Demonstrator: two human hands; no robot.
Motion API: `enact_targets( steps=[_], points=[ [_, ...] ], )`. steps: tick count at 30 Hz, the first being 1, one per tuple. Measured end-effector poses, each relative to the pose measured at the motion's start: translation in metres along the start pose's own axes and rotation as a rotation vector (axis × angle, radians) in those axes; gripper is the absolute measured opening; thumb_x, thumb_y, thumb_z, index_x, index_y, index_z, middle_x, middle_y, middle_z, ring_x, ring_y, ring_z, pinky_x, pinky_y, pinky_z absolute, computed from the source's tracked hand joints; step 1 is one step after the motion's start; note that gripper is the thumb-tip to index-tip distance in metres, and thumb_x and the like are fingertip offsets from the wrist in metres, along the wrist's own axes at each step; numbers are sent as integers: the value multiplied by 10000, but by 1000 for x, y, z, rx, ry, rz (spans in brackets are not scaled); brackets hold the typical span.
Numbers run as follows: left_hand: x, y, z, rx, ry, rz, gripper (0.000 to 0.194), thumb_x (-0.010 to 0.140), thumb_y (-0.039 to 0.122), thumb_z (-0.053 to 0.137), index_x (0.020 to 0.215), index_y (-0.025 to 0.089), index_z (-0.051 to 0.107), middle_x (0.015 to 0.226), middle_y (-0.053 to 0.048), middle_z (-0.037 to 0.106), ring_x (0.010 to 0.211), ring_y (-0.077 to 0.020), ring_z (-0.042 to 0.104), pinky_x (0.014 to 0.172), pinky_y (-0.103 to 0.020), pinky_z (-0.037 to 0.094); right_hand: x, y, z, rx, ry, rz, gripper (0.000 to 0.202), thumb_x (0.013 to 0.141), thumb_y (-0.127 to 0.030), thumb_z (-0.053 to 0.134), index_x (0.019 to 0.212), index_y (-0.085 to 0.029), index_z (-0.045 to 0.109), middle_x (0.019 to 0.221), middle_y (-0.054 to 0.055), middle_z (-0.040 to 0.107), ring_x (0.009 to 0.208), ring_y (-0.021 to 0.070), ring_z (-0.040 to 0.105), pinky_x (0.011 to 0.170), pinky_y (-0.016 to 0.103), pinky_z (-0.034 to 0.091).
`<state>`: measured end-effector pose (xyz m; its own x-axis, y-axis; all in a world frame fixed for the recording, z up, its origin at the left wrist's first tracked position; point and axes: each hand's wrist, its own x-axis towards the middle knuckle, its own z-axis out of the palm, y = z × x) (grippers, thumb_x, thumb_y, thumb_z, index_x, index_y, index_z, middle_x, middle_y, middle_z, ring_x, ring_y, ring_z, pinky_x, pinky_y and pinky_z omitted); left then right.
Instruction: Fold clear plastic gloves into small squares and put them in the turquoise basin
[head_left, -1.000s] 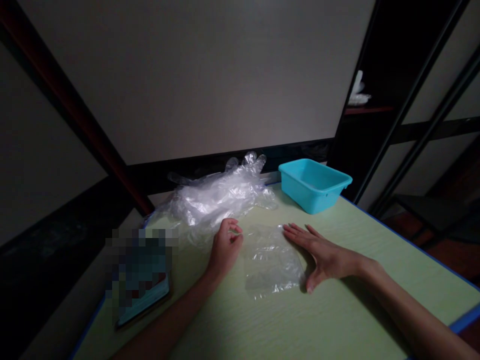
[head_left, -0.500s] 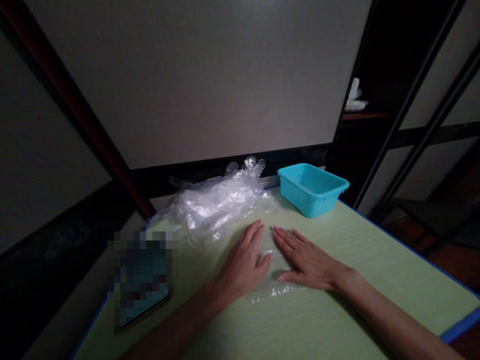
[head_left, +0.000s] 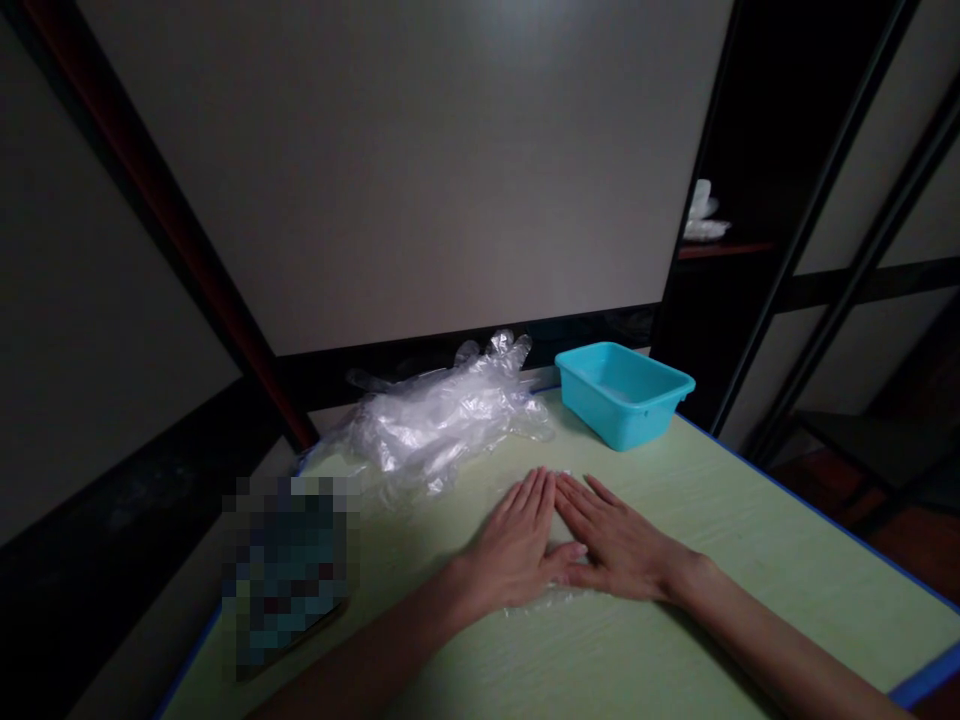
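Note:
A clear disposable plastic glove (head_left: 541, 602) lies flat on the table, mostly hidden under my hands. My left hand (head_left: 517, 545) rests palm down on it with fingers stretched out. Beside it, my right hand (head_left: 619, 540) is also flat on the plastic, its fingers extended. The fingertips and thumbs of both hands meet over the glove. Beyond them, a loose heap of clear plastic gloves (head_left: 442, 415) is spread at the back of the table.
A turquoise plastic basin (head_left: 626, 395) stands at the back right of the pale green table (head_left: 780, 580), which has a blue edge. A pixelated, blurred object (head_left: 292, 580) is at the left edge. Cabinet panels (head_left: 465, 180) rise behind the table.
My left hand has slid right across the plastic until its fingers and thumb meet those of my right hand. The view has tilted slightly upward.

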<state>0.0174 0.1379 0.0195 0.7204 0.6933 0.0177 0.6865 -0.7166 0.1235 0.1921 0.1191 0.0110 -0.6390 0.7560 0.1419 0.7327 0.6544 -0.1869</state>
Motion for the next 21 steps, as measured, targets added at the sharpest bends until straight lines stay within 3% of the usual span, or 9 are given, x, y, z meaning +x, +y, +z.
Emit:
enact_targets(
  steps=[5, 11, 21],
  points=[
    [-10, -10, -5, 30, -39, 7, 764, 824, 568, 237, 1344, 19, 129, 1410, -187, 65, 1298, -253, -1, 1044, -411, 122, 0, -1, -3, -11, -33, 13, 871, 764, -647, 329, 1368, -68, 90, 1408, 168, 87, 1296, 261, 71, 1050, 450, 88],
    [-22, -22, -8, 15, 1, -44, 850, 747, 623, 359, 1339, 42, 173, 1407, -193, 108, 1299, -269, 37, 1036, -428, 140, -1, 1, -1, -24, -27, 15, 871, 759, -648, 342, 1370, -80, 93, 1406, 170, 104, 1292, 276, 83, 1042, 469, 112],
    [-26, -22, -5, -29, 23, -57, 873, 748, 655, 314, 1342, 36, 152, 1413, -184, 67, 1301, -261, 5, 1044, -404, 103, -2, 5, 5, -43, 0, -19, 837, 768, -617, 378, 1375, -133, 66, 1411, 147, 103, 1282, 294, 128, 1029, 496, 141]
  ],
)
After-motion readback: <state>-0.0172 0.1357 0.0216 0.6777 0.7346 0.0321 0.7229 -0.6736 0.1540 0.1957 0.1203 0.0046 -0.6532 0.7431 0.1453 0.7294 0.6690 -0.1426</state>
